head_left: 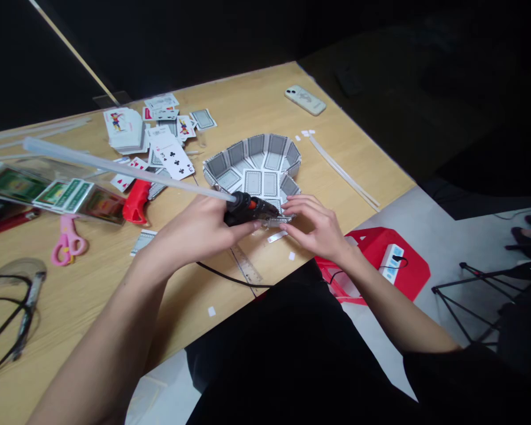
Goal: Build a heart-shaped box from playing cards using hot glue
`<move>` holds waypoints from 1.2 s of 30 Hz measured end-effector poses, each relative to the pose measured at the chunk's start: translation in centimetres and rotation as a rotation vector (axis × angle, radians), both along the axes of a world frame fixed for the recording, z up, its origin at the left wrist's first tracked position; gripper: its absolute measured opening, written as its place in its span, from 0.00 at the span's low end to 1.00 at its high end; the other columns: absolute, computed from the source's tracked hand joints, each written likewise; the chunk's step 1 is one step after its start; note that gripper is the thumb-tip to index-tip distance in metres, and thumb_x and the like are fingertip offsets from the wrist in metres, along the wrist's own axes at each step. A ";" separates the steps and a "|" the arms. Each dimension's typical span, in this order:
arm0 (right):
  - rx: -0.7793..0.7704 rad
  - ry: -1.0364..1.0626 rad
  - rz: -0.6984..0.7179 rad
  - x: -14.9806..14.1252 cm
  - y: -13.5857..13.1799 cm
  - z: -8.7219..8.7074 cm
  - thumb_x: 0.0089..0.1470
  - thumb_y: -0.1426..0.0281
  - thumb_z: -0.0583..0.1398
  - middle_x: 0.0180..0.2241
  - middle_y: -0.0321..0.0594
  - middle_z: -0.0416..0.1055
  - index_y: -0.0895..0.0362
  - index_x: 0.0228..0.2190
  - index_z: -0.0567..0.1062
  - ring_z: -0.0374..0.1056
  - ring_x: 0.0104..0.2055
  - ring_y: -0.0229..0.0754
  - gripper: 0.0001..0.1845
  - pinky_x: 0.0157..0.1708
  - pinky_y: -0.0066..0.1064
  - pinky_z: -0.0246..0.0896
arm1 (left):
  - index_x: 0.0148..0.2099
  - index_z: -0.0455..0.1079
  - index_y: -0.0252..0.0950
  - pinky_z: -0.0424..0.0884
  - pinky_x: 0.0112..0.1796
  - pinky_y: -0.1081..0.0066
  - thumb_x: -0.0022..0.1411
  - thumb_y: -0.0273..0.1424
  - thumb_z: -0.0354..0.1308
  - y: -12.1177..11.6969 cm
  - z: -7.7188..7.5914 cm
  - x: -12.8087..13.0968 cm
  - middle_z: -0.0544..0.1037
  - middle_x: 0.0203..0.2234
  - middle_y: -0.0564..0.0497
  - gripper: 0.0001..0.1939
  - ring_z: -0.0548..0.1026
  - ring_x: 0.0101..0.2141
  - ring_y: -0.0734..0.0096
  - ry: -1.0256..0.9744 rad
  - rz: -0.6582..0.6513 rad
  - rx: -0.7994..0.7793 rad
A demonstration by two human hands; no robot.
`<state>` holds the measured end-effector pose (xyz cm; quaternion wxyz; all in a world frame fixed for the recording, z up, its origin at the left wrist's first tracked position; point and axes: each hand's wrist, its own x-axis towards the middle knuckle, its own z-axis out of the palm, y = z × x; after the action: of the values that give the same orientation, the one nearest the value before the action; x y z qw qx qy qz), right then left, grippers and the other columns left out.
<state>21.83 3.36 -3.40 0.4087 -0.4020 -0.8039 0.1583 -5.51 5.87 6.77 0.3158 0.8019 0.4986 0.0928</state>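
My left hand (207,227) is closed around a black hot glue gun (252,208), with a long translucent glue stick (128,172) running out of its back to the upper left. The gun's nozzle points right, at the near edge of a heart-shaped box (259,165) made of grey-backed playing cards. My right hand (312,223) pinches a small card piece (278,221) at that edge, close to the nozzle. The box's near end is partly hidden by the gun and my fingers.
Loose playing cards (172,154) and a card stack (126,130) lie at the back left. Pink scissors (68,241), a red-handled tool (136,202), and card packs (66,193) are on the left. A phone (305,100), glue sticks (345,172) and a ruler (246,265) lie about.
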 end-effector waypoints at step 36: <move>-0.095 -0.008 0.037 1.0 1.1 0.0 0.63 0.67 0.72 0.43 0.40 0.86 0.51 0.37 0.81 0.78 0.58 0.56 0.06 0.61 0.52 0.71 | 0.49 0.84 0.42 0.70 0.42 0.64 0.68 0.52 0.61 -0.4 -1.5 1.8 0.86 0.37 0.50 0.21 0.81 0.39 0.55 0.048 0.018 -0.055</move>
<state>22.84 4.43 -3.40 0.3828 -0.4068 -0.8045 0.2019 -3.72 5.50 5.27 0.3248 0.7904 0.5156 0.0624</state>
